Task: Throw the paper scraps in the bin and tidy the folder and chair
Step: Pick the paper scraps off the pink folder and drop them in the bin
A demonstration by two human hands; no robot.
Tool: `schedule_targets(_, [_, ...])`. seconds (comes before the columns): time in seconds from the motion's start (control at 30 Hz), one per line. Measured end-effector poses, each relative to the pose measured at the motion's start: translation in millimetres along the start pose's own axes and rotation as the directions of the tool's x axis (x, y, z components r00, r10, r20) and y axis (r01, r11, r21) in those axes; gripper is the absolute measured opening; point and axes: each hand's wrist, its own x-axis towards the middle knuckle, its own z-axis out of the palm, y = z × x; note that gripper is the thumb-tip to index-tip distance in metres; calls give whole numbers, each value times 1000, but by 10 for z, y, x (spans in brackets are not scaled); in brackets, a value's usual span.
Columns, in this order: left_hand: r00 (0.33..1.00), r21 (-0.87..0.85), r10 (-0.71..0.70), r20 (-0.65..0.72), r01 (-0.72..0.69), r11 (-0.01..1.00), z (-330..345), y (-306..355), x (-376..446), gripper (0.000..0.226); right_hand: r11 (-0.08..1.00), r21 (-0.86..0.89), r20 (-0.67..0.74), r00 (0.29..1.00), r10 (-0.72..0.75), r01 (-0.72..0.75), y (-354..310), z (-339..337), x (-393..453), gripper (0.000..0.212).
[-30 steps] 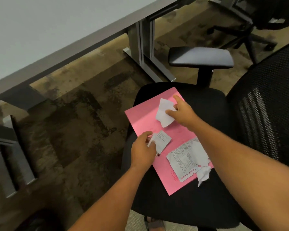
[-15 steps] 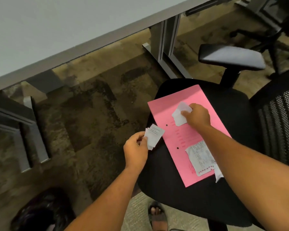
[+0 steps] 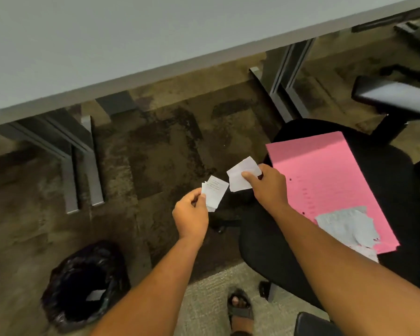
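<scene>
Beside the chair (image 3: 272,258), the left hand (image 3: 192,215) is pinching small scraps (image 3: 214,194); the right hand's (image 3: 268,184) fingers (image 3: 249,177) are pinching another scrap (image 3: 240,177).

Nothing in this view can be read. The small white scrap (image 3: 215,193) pinched in the left hand (image 3: 191,217) carries a few faint lines of print or writing on its upper half, just above the thumb, but the marks are too small and blurred to make out. The torn sheet (image 3: 347,226) lying on the pink folder (image 3: 325,175), well to the right of the right hand (image 3: 268,184), shows greyish printed rows, equally illegible. The scrap (image 3: 243,177) held in the right hand looks blank on the side shown.
</scene>
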Motion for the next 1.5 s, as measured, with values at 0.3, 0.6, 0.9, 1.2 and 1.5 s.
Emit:
schedule_targets(0.3, [971, -72, -157, -181, 146, 987, -1126, -668, 224, 17, 996, -74, 192, 981, -24, 39, -600, 1173, -544, 28])
schedule_targets(0.6, [876, -87, -295, -381, 284, 955, -2381, -1763, 311, 18, 992, -74, 391, 918, -68, 105, -1073, 2546, -1330, 24])
schedule_targets(0.9, [715, -147, -475, -513, 472, 869, -3403, -3051, 291, 17, 983, -102, 649, 759, -50, 152, -1376, 4165, -2372, 28])
schedule_targets(1.2, [620, -247, -598, -507, 561, 790, -3707, -3907, 427, 27, 952, -268, 743, 662, 104, 151, -1269, 5293, -2868, 35])
schedule_targets(1.5, [646, -129, -599, -473, 622, 772, -3670, -3991, 325, 35, 950, -252, 718, 694, 56, 185, -1242, 5236, -2906, 46])
